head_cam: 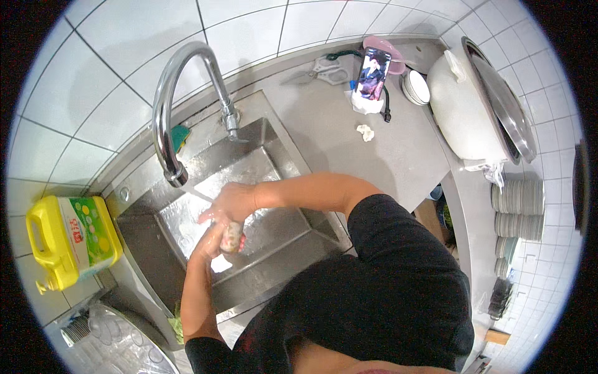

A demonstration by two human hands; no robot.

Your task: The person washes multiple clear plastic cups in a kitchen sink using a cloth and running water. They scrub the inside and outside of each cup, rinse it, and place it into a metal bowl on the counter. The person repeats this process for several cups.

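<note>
Over a stainless steel sink (261, 276), my left hand (212, 240) is wrapped around a small pale cylindrical thing with brownish spots (231, 237), perhaps a cup. Its fingertips show on the far side of it. My right hand (233, 203) lies against the upper end of this thing and touches my left hand; its fingers are partly hidden and blurred. A thin stream of water runs from the curved chrome faucet (163, 107) onto my hands, and both look wet. Below them, the basin's bottom is wet and shiny.
A yellow jug (42, 233) stands left of the sink, a green sponge (180, 136) behind it. On the counter (322, 140) are scissors (331, 72), a propped phone (373, 75), white bowls (416, 87) and a large white pot (460, 107). Stacked plates (518, 196) stand at right, glasses (112, 327) lower left.
</note>
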